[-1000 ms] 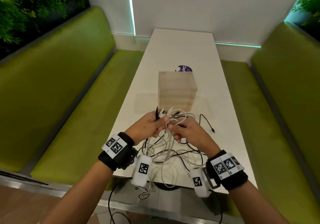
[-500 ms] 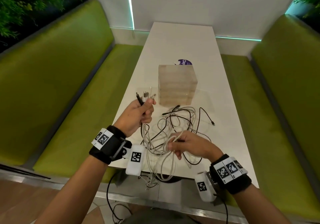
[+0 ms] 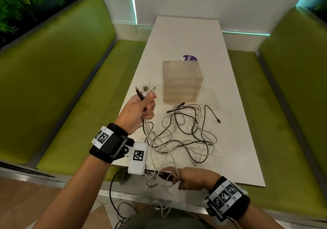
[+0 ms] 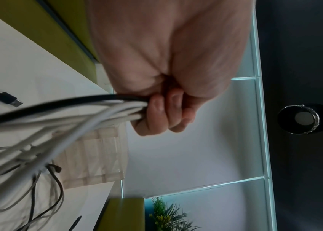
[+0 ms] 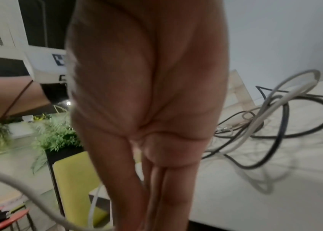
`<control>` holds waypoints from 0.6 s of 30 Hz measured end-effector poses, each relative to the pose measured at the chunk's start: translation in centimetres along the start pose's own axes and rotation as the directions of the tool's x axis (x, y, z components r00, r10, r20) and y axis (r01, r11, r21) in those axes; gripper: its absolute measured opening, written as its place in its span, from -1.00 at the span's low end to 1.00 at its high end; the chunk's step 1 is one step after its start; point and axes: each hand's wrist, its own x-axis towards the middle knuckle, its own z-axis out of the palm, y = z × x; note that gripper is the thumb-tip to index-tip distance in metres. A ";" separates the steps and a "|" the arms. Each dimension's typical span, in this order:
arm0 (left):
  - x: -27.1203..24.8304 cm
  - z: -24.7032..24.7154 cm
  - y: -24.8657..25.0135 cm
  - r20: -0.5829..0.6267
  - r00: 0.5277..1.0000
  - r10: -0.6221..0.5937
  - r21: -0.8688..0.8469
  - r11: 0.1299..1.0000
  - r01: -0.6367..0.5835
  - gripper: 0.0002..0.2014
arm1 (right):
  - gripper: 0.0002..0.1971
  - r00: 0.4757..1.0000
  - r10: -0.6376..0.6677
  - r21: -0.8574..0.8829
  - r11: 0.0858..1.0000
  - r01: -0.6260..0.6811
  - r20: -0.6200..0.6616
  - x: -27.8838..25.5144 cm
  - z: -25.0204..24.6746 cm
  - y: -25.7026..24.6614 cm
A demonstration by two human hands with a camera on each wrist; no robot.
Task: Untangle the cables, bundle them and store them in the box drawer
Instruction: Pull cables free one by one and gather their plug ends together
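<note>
Black and white cables [image 3: 185, 131] lie tangled on the white table [image 3: 185, 37], in front of the pale translucent box of drawers [image 3: 182, 85], whose drawers are all closed. My left hand [image 3: 141, 108] is raised over the table's left side and grips several cable ends in a fist, plugs [image 3: 145, 88] pointing up. The left wrist view shows its fingers [image 4: 166, 112] curled round the black and white cables [image 4: 77, 112]. My right hand [image 3: 178, 177] is at the near table edge, blurred, pinching white strands that run from the left hand. In the right wrist view, straight fingers [image 5: 152, 179] press together.
Green benches [image 3: 70, 69] [image 3: 292, 87] run along both sides of the table. A purple sticker [image 3: 190, 58] lies behind the box. A loose black plug [image 3: 219, 122] lies right of the tangle. Thin black wires [image 3: 113, 193] hang below the near edge.
The hands have drawn apart. My left hand rose to the left with the plug ends. My right hand slid along the cables toward me, down to the near table edge.
</note>
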 end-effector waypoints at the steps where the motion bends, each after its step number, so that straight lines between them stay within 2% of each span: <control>1: 0.0 0.0 0.0 0.003 1.000 0.002 -0.002 1.000 -0.002 -0.79 | -0.17 0.997 0.015 0.059 0.998 -0.010 -0.075 -0.1 -0.1 0.1; 3: 0.0 0.1 0.1 0.000 1.000 0.004 -0.009 1.000 -0.004 -0.79 | -0.25 0.974 0.059 0.248 0.969 -0.003 -0.220 -0.3 -0.7 0.5; 4: 0.1 0.1 0.2 -0.003 1.000 0.003 -0.014 1.000 -0.003 -0.79 | -0.37 0.961 0.076 0.270 0.963 -0.001 -0.267 -0.3 -1.3 0.7; 6: 0.1 0.2 0.5 -0.004 1.000 0.003 -0.020 1.000 -0.003 -0.78 | -0.61 0.962 0.099 0.105 0.992 -0.074 -0.255 -0.5 -2.6 1.1; 8: 0.2 0.5 0.8 0.000 1.000 0.008 -0.020 1.000 -0.008 -0.78 | -0.70 0.977 0.085 -0.052 0.994 -0.097 -0.198 -0.5 -3.2 1.3; 10: 0.2 0.6 1.1 -0.003 1.000 0.009 -0.024 1.000 -0.009 -0.78 | -0.71 0.961 0.082 0.000 0.996 -0.085 -0.263 0.1 -3.1 1.4; 12: 0.2 0.7 1.4 0.002 1.000 0.013 -0.034 0.999 -0.013 -0.78 | -0.71 0.913 0.099 0.096 0.993 -0.066 -0.397 0.9 -2.9 1.5; 13: 0.2 0.8 1.4 0.008 1.000 0.014 -0.036 0.999 -0.014 -0.78 | -0.72 0.900 0.110 0.133 0.989 -0.059 -0.421 1.2 -2.8 1.4; 15: 0.1 0.7 1.5 0.020 1.000 0.013 -0.037 0.999 -0.012 -0.79 | -0.73 0.929 0.093 0.145 0.989 -0.043 -0.358 1.7 -2.6 1.2; 17: 0.0 0.6 1.4 0.024 1.000 0.008 -0.040 0.999 -0.007 -0.78 | -0.73 0.975 0.033 0.175 0.985 0.006 -0.218 2.0 -2.3 0.9; 18: 0.0 0.4 1.4 0.023 1.000 0.007 -0.041 0.999 -0.006 -0.78 | -0.74 0.991 0.018 0.242 0.970 0.015 -0.135 2.0 -2.1 0.7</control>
